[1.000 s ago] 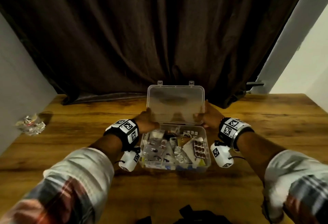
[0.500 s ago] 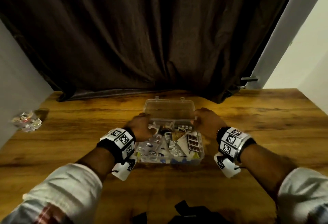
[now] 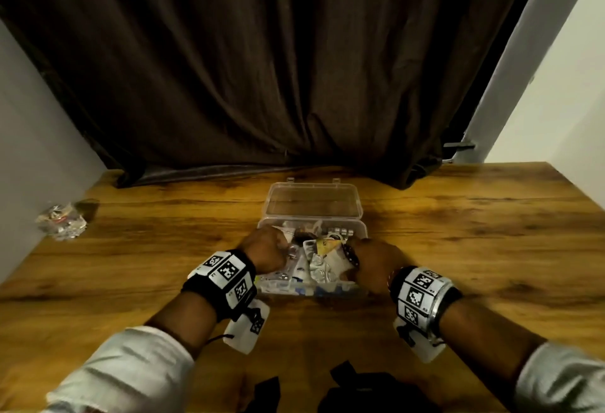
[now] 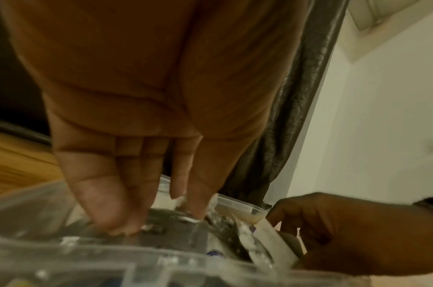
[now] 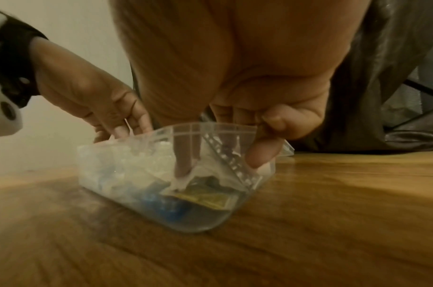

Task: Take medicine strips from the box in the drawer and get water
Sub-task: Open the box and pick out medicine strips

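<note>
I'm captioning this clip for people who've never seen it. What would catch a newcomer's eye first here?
First, the clear plastic box in the middle of the wooden table, its lid laid open toward the dark curtain and its tray crammed with medicine strips. Next, both hands in it: the left hand with fingertips down on the strips, the right hand pinching one near the right wall.

On my left wrist I see a black band [image 3: 226, 276] faced with white tiles printed in black square codes, and a white camera pod [image 3: 247, 327] with a thin black cord below it. My right wrist band [image 3: 422, 294] has the same coded tiles plus a silver edge. Both light sleeves [image 3: 131, 370] are pushed up my forearms.
</note>
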